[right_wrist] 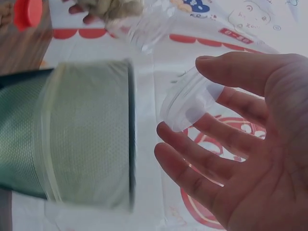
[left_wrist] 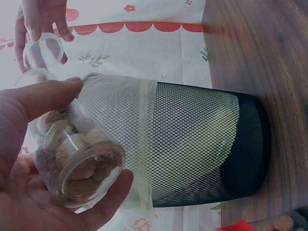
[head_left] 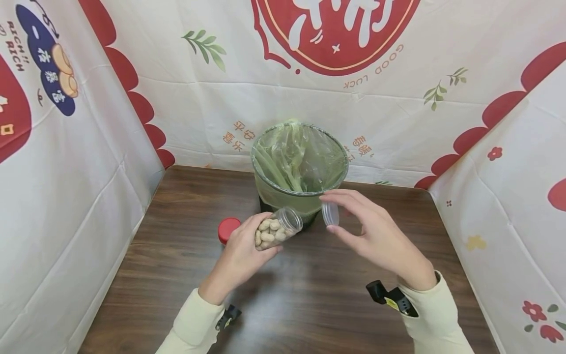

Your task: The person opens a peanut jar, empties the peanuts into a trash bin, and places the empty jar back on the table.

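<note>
Clear jar [head_left: 277, 229] in left hand [head_left: 239, 255], probably its lid [head_left: 330, 214] in right hand [head_left: 376, 236].

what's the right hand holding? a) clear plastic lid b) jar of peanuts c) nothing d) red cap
a: the right hand pinches a clear plastic lid at its fingertips beside the lined mesh bin, while the left hand grips the open peanut jar.

The left hand [head_left: 240, 248] holds a peanut jar [head_left: 277, 228] tilted toward the bin [head_left: 299, 172]; the right hand [head_left: 376, 236] pinches its clear lid [head_left: 330, 214].
</note>
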Available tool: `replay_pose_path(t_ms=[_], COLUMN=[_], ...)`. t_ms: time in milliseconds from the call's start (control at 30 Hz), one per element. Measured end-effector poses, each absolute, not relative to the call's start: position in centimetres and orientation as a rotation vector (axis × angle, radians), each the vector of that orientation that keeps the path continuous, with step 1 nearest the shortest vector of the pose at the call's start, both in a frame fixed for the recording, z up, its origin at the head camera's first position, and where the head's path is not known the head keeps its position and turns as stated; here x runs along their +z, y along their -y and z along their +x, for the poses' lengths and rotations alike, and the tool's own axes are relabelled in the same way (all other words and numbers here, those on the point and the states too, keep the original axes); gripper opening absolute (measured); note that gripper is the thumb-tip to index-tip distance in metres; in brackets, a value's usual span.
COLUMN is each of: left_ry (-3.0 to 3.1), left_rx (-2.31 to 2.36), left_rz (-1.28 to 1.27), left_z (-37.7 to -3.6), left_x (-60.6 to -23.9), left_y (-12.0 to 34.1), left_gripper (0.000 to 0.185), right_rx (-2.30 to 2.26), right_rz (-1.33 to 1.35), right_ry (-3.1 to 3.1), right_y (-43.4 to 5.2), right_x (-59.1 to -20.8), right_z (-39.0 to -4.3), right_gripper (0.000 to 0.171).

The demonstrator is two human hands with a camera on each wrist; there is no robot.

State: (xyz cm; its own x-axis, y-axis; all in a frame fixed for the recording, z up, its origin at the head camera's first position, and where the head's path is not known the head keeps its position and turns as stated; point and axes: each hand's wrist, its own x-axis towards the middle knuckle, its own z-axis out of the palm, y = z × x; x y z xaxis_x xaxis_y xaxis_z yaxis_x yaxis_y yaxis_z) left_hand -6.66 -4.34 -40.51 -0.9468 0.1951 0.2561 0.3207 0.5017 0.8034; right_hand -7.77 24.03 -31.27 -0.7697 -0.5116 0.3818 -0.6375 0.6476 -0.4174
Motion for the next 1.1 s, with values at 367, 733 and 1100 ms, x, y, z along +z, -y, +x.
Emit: replay_pose_path(t_ms=[367, 733, 1100], left_ry=[2.448, 2.364, 2.311], left_rx=[-1.530, -1.566, -1.596], left_rz=[-0.359, -0.245, -0.186], left_z=[-6.7, -6.7, -6.9], left_x=[-40.3, -39.9, -40.0], left_y=[4.7, 5.3, 5.4], left_gripper=[0.065, 0.064, 0.064], right_rx=[0.629, 0.573, 0.574], right_rz=[0.784, 0.457, 0.260], right_ry=[2.658, 2.800, 2.981], right_y=[-28.9, -35.3, -39.8], right_x=[-28.9, -28.7, -34.6], right_z=[-8.2, -10.0, -12.4], right_gripper=[0.071, 0.073, 0.067])
